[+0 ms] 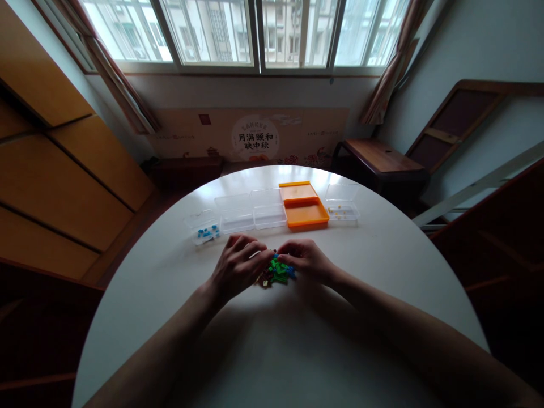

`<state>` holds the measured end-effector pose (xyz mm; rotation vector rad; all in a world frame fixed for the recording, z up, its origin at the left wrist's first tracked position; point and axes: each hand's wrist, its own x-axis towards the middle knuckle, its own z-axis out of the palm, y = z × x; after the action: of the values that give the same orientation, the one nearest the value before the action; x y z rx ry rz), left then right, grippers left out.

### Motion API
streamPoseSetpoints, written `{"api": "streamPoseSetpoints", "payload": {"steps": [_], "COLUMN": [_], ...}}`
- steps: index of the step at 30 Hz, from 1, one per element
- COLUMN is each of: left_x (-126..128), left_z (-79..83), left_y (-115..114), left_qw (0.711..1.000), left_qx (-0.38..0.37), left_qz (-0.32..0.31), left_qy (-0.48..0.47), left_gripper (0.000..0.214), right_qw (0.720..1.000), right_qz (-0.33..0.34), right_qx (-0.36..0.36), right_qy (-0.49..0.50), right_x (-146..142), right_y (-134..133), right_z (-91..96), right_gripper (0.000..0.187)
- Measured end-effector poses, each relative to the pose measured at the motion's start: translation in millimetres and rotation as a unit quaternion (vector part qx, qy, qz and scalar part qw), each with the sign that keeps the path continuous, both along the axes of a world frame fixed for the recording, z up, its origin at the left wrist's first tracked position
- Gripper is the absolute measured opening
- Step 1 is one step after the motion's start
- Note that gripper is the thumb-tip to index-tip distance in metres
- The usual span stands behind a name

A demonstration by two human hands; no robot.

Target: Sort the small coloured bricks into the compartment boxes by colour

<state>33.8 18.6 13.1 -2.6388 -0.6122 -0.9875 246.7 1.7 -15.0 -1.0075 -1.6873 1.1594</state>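
Note:
A small pile of green, blue, dark red and yellowish plastic pieces [279,273] lies on the white table. Over its left side is my left hand [240,262], thumb and fingers drawn together in a pinch. My right hand [306,259] pinches at the pile's upper right, its fingertips close to those of the left. Whatever sits between the fingertips is too small and covered to name. A bit of blue shows just between the two hands. Part of the pile is hidden under the fingers.
Beyond my hands stands a row of open boxes: a clear box with blue pieces [208,232], clear boxes [270,216] in the middle, an orange box [306,221], and a clear box with yellow bits [342,212]. The round table's [272,351] far edge faces a window.

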Motion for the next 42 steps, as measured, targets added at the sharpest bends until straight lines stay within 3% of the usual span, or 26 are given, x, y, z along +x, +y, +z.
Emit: {"api": "streamPoseSetpoints", "payload": {"steps": [13, 17, 21, 25, 28, 32, 37, 42], "left_x": [-9, -32, -58, -69, -67, -58, -47, -41], "left_z": [3.0, 1.9, -6.2, -11.1, -10.5, -8.6, -7.7, -7.3], "left_y": [7, 25, 44, 52, 52, 46, 38, 35], "left_qw": [0.999, 0.985, 0.933, 0.904, 0.9, 0.916, 0.936, 0.943], "left_qx": [0.02, 0.072, 0.071, 0.05, 0.05, 0.048, 0.051, 0.065], "left_qz": [0.034, 0.141, 0.303, 0.355, 0.36, 0.336, 0.305, 0.289], "left_qy": [0.0, -0.065, -0.18, -0.234, -0.24, -0.213, -0.168, -0.15], "left_gripper": [0.012, 0.008, 0.009, 0.015, 0.017, 0.014, 0.011, 0.01], "right_qw": [0.998, 0.995, 0.993, 0.992, 0.991, 0.988, 0.972, 0.942], "right_qz": [-0.05, -0.084, -0.095, -0.096, -0.101, -0.11, -0.116, -0.077], "right_qx": [0.019, 0.029, 0.044, 0.055, 0.058, 0.068, 0.092, 0.167], "right_qy": [-0.013, -0.036, -0.054, -0.064, -0.066, -0.087, -0.182, -0.281], "right_x": [5, 14, 19, 21, 22, 24, 24, 21], "right_y": [4, 9, 12, 12, 12, 14, 12, 8], "right_z": [-0.5, -7.1, -12.4, -13.9, -13.2, -11.8, -10.4, -12.8], "right_gripper": [0.016, 0.017, 0.017, 0.017, 0.017, 0.015, 0.02, 0.024]}}
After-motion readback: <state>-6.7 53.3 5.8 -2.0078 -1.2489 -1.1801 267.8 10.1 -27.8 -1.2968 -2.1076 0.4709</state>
